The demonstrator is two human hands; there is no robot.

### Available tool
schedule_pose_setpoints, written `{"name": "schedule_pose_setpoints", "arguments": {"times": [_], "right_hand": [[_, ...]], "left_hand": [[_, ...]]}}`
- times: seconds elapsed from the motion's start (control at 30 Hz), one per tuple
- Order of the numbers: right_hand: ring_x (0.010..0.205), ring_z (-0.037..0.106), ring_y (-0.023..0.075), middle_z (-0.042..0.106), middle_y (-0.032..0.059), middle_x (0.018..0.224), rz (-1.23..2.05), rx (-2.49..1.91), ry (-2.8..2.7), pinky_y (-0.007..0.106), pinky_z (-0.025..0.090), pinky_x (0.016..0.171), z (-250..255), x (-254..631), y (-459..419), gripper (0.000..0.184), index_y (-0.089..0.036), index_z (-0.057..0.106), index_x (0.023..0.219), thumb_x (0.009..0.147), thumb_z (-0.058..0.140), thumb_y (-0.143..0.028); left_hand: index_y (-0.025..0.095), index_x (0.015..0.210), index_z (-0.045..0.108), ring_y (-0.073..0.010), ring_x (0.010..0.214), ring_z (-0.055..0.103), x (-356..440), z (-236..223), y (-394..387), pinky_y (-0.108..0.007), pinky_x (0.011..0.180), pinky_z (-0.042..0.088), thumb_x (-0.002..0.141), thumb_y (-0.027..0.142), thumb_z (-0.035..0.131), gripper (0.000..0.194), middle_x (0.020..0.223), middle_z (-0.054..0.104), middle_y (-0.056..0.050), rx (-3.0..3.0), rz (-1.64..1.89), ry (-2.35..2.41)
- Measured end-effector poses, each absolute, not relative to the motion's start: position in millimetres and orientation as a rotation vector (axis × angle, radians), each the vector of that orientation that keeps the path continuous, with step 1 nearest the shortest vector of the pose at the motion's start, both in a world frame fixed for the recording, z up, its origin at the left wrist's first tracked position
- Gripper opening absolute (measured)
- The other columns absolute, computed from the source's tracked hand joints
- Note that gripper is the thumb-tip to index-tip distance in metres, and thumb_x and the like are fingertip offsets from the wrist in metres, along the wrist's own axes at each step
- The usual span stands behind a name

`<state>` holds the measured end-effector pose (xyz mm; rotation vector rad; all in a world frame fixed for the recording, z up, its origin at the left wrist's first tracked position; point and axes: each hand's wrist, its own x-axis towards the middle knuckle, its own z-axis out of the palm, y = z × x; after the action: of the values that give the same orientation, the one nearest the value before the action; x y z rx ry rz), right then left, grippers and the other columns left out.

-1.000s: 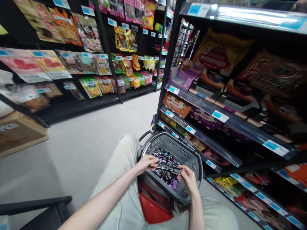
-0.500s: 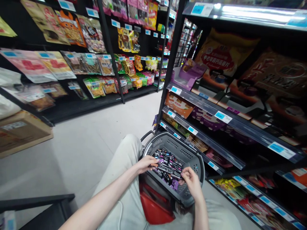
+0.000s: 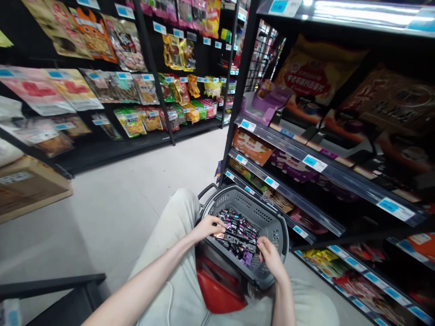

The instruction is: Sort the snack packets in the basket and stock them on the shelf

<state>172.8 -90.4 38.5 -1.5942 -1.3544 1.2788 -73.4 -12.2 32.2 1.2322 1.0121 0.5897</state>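
Left hand (image 3: pixel 215 227): pinching the dark strip's (image 3: pixel 234 238) end.
Right hand (image 3: pixel 269 256): fingers now drawn closer together by its other end; grip unclear.
Strip: over the basket (image 3: pixel 246 202), spanned between both hands.

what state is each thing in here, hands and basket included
Left hand: closed on the long packet's end
Right hand: closed on its other end
Long packet: held between both hands; sealed or not, unclear
Basket: open-topped, partly filled
Small packets: jumbled inside
Orange snack bag: hanging
Cardboard box: cut off by the frame; open or shut, unclear
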Motion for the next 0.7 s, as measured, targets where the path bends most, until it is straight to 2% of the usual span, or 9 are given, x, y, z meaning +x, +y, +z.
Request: {"name": "schedule_pose_setpoints", "arguments": {"times": [0.1,0.27,0.53,0.7], "right_hand": [[0.035,0.039,0.0078,0.037,-0.0085,0.045,1.333,-1.572,-1.348,0.019,0.031,0.038,37.1,177.1,-92.1,0.025,-0.020,0.039,0.067,0.076,0.039,-0.045],[0.050,0.047,0.0109,0.042,-0.0044,0.057,1.138,-1.568,-1.301,0.022,0.040,0.048,39.7,175.8,-89.6,0.025,-0.020,0.042,0.067,0.072,0.045,-0.045],[0.039,0.047,0.0108,0.044,-0.0050,0.052,1.288,-1.540,-1.121,0.023,0.038,0.039,35.3,168.8,-86.7,0.027,-0.021,0.040,0.069,0.072,0.043,-0.048],[0.057,0.052,0.0128,0.050,-0.0034,0.063,1.194,-1.437,-0.929,0.023,0.044,0.045,38.4,163.7,-85.6,0.022,-0.022,0.044,0.077,0.069,0.051,-0.041]], "left_hand": [[0.012,0.080,0.064,-0.0109,0.056,0.052,-75.3,36.9,-13.0,-0.020,0.055,0.038,0.055,0.035,0.063,0.033,0.058,0.061,0.000,1.346,0.556,0.992],[0.011,0.080,0.064,-0.0110,0.056,0.052,-73.2,37.9,-16.1,-0.020,0.055,0.038,0.054,0.033,0.064,0.034,0.066,0.063,-0.002,1.355,0.565,0.970],[0.013,0.078,0.066,-0.0144,0.067,0.054,-73.3,37.5,-14.3,-0.020,0.062,0.038,0.058,0.035,0.062,0.030,0.072,0.065,-0.002,1.425,0.619,1.011],[0.014,0.078,0.066,-0.0148,0.070,0.054,-73.0,39.1,-14.0,-0.021,0.064,0.038,0.057,0.033,0.063,0.028,0.073,0.065,-0.002,1.435,0.660,1.012]]}}
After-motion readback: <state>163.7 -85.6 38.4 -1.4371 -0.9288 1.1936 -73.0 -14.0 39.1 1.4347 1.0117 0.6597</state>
